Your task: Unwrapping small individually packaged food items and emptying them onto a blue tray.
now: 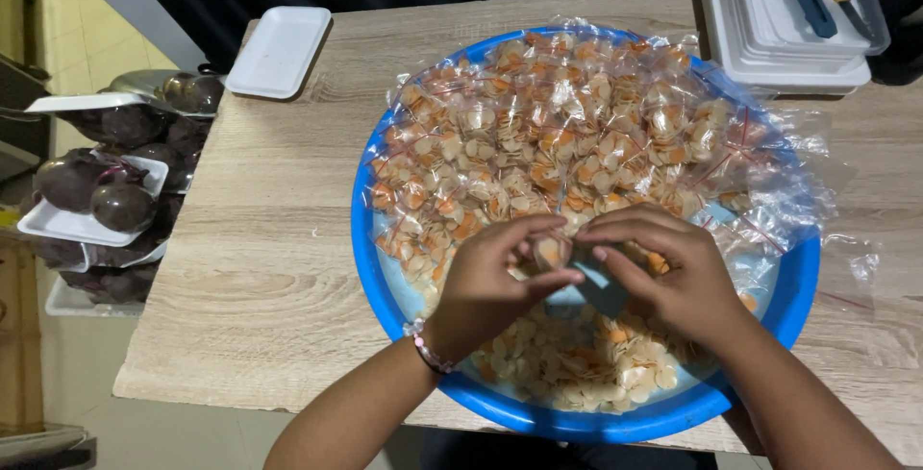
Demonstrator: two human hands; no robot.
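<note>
Left hand (pixel 495 283) and right hand (pixel 668 273): fingertips pressed together, pinching one small clear plastic bag of pale orange-white slices (pixel 553 251) above the round blue plastic basin (pixel 370 268). Basin on light wood-grain table (pixel 260 259), holding filled bags (pixel 567 124) and loose slices (pixel 577 364).

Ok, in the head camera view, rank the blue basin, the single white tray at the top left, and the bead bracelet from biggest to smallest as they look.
1. Blue basin, by far the largest.
2. Single white tray on the table, much smaller, though it lies farther from the camera.
3. Bead bracelet on the left wrist, smallest despite being nearest.
</note>
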